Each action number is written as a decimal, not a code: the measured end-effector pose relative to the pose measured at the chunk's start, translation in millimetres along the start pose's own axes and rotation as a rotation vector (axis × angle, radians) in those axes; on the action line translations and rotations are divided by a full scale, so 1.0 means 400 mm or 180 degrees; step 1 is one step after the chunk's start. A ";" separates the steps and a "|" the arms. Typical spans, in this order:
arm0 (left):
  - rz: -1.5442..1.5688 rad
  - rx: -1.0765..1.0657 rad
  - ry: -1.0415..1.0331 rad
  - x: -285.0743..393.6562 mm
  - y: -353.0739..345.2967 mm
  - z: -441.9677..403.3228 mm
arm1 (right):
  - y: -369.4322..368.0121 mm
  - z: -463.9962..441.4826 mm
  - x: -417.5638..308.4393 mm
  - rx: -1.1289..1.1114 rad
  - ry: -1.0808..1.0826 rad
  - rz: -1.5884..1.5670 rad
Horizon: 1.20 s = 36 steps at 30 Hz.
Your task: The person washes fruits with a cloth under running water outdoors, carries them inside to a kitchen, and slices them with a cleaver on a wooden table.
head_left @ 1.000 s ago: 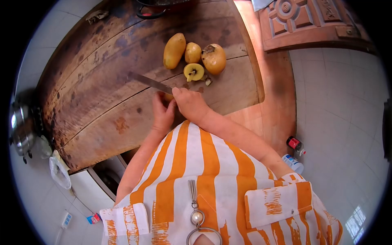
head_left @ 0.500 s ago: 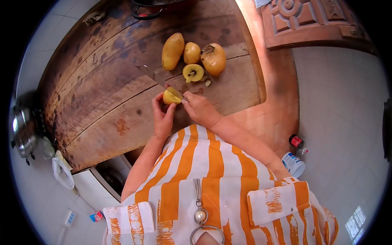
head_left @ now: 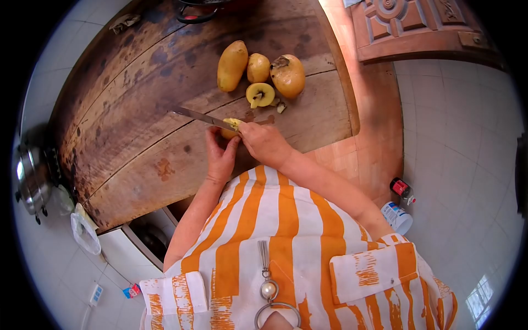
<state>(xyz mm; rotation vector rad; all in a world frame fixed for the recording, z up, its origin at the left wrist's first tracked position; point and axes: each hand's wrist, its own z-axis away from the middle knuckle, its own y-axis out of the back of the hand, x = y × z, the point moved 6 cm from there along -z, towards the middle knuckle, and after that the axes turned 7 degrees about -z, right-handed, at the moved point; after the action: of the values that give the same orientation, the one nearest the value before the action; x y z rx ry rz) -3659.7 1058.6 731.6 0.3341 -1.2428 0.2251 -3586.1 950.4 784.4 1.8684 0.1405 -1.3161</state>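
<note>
My right hand [head_left: 263, 143] is closed round the handle end of a long knife [head_left: 199, 116], whose blade points to the left. Under the blade, my left hand [head_left: 221, 157] pinches a cut yellow fruit piece [head_left: 227, 133] at the front of the wooden table [head_left: 137, 126]. A bit of yellow flesh [head_left: 233, 122] shows on the far side of the blade. Beyond the hands lie a long yellow fruit [head_left: 232, 66], a small round one [head_left: 258, 68], a large one with a dark top [head_left: 287, 76], and a cut half [head_left: 260, 95] facing up.
A small scrap [head_left: 281, 107] lies beside the cut half. At the table's far edge stands a dark pan [head_left: 201, 10]. A metal pot [head_left: 32, 179] is at the left. On the floor at the right are a bottle [head_left: 402, 190] and a white tub [head_left: 397, 217].
The knife has turned from tilted, with the cut face showing, to lying across the fruit piece. A bit of flesh now shows beyond the blade. My left hand has barely moved.
</note>
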 end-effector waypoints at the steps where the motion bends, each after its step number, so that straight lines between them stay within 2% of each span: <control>1: 0.0002 0.0000 0.0000 0.000 0.000 -0.002 | -0.001 -0.003 0.000 -0.0001 0.0000 0.0002; 7: -0.0421 0.0157 -0.0225 0.024 0.001 -0.019 | -0.011 -0.023 0.022 -0.0083 -0.0563 -0.0185; 12: -0.1023 0.0372 -0.0451 0.016 0.006 -0.018 | -0.001 -0.014 0.028 0.0349 -0.0836 -0.0245; 16: -0.1473 0.0481 -0.0640 0.044 0.000 -0.004 | 0.002 -0.011 0.020 0.0073 -0.0602 0.0099; 18: -0.1378 0.0463 -0.0407 0.046 0.000 0.007 | 0.013 -0.009 -0.012 -0.0144 -0.0127 0.0196; 21: -0.1804 0.0463 -0.0717 0.078 -0.012 0.010 | 0.017 0.002 -0.005 -0.0159 -0.0147 0.0205; 24: -0.1686 0.0471 -0.0586 0.057 -0.010 0.006 | 0.030 0.025 -0.007 -0.0437 -0.0227 0.0575; 36: -0.1962 0.0435 -0.1046 0.080 -0.023 0.007 | 0.015 -0.001 0.033 -0.0402 -0.0446 0.0614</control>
<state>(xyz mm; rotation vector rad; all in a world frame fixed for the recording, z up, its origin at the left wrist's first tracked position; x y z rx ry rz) -3649.2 1048.4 761.5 0.8783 -1.3865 -0.2879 -3576.9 942.4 777.0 1.6349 -0.0288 -1.2694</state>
